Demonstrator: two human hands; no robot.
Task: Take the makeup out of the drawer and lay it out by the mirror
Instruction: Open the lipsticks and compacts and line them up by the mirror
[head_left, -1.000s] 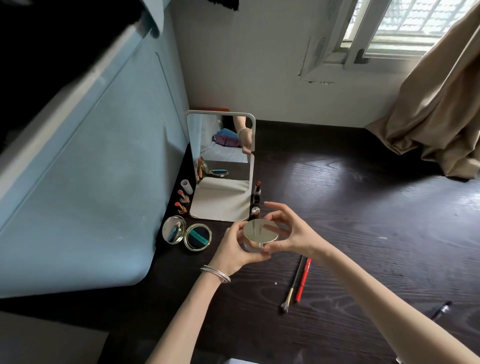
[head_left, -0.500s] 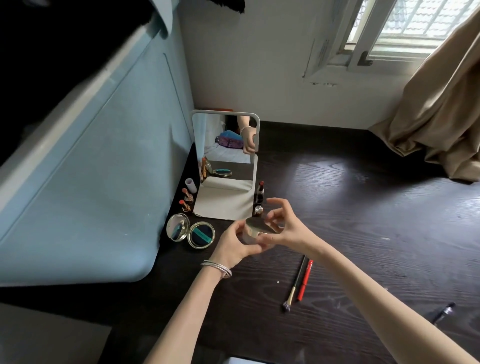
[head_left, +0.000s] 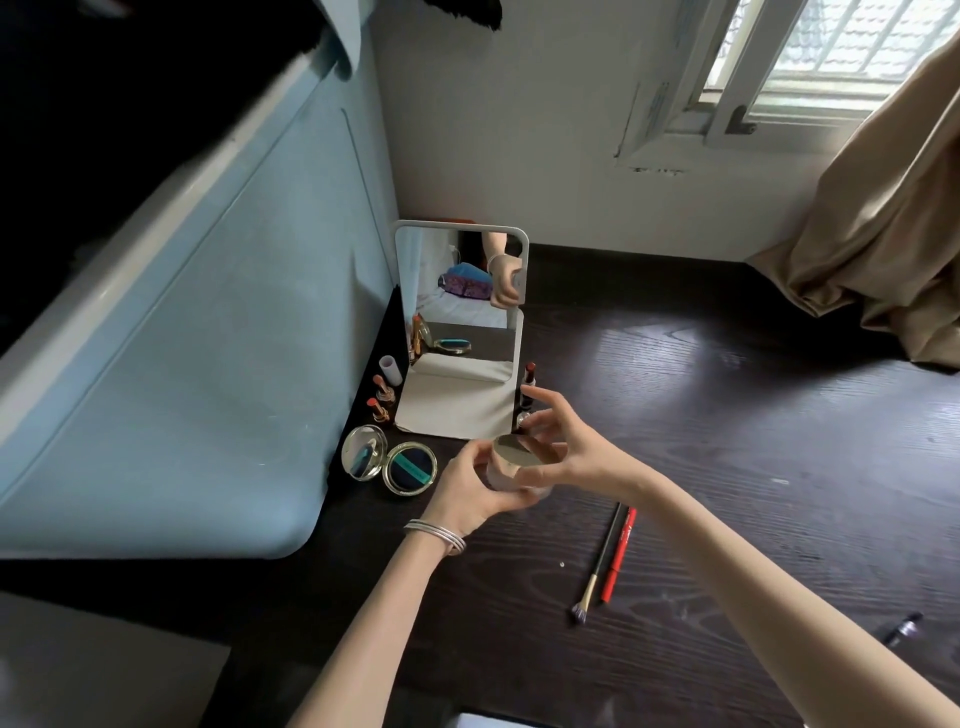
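Note:
A round jar with a gold lid (head_left: 511, 457) is held just above the dark table, right in front of the white-framed standing mirror (head_left: 460, 332). My left hand (head_left: 472, 491) grips the jar's body from below. My right hand (head_left: 563, 447) pinches the lid's edge with thumb and fingers. An open gold compact (head_left: 389, 462) lies left of the mirror's base, with two open lipsticks (head_left: 382, 400) and a small white tube (head_left: 390, 370) behind it. Another lipstick (head_left: 528, 384) stands at the mirror's right edge.
A brush (head_left: 597, 564) and a red pencil (head_left: 618, 553) lie side by side on the dark wooden table (head_left: 727, 441) near my right forearm. A small dark tube (head_left: 904, 626) lies far right. A blue cabinet wall (head_left: 208, 364) borders the left; a beige curtain (head_left: 883, 208) hangs at the right.
Both hands carried the jar slightly forward and down toward the mirror's base, and the lid tilted. The view shifted a little.

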